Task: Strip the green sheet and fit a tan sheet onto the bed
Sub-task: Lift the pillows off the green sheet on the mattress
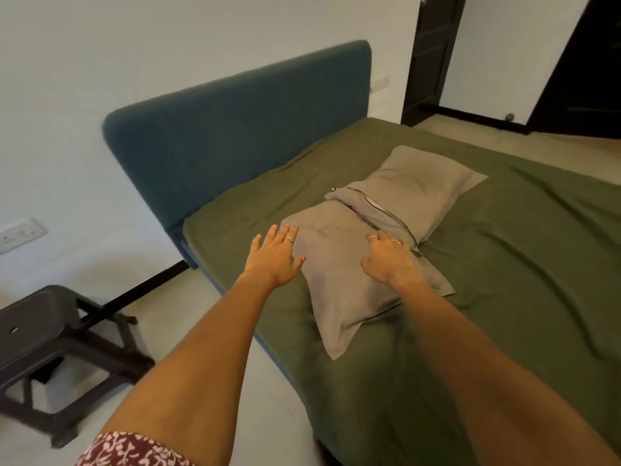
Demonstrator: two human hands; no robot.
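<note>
Nearest, a red floral sleeve [134, 449] at the lower left edge; both bare forearms reach forward over the bed [235, 331]. Green sheet [504, 297] still on the mattress, covering it edge to edge, lightly wrinkled; no tan sheet in view.

Left hand [274, 255]: fingers straight and spread, released, palm down over the left edge of the near pillow [342, 297]; whether it touches the cloth, cannot tell. Ring on one finger.

Right hand [386, 257]: palm down on the near pillow, fingers slightly bent and resting on the cloth, gripping nothing. Rings on two fingers.

Near pillow in tan case, lying on the green sheet. Far pillow [420, 193], same tan, just beyond it, its open end overlapping the near one by the right hand.

Dark plastic stool [60, 358] on the floor left of the bed. Blue padded headboard [235, 129] against a white wall; wall socket [20, 235] at left. Dark door frame [430, 55] far right
</note>
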